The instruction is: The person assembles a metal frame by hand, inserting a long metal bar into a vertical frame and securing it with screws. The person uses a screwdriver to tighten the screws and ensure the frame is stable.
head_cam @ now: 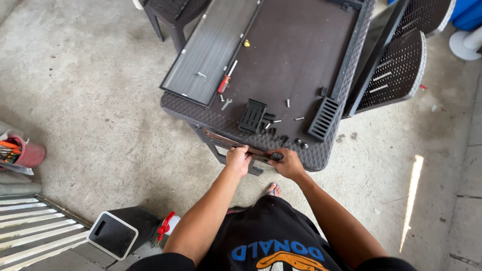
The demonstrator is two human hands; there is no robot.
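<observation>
I stand at the near edge of a dark wicker-pattern table. My left hand grips a long, thin brown metal strip that runs along the table's near side. My right hand holds the strip's right end, where a small black piece sits. On the tabletop just beyond lie a black slotted bracket, a black ribbed vent piece, several loose screws and a red-handled screwdriver.
A long grey panel lies on the table's left part. Dark wicker chairs stand right and at the back. On the concrete floor at left are a red tool bucket, a black-and-white box and a red spray bottle.
</observation>
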